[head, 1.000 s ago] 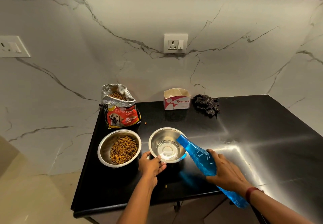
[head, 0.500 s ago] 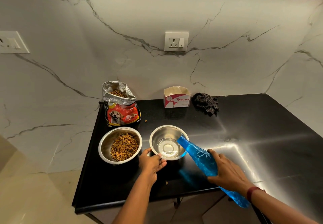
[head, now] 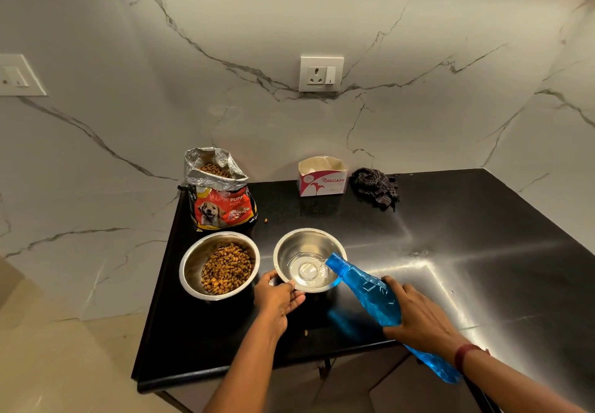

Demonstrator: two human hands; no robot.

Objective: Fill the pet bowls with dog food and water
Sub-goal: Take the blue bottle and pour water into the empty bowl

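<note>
Gleaming steel bowl [head: 306,240], shallow clear water [head: 301,279]

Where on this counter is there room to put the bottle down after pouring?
The wide bare stretch of counter right of the water bowl, in front of the dark cloth, is free. So is the strip between tissue box and that bowl. The left end is crowded: food bag, food bowl.

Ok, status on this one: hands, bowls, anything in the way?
Left hand holds water bowl; right hand grips tipped blue bottle, pouring. Water bowl barely filled; food bowl holds kibble. Nothing blocking.
</note>
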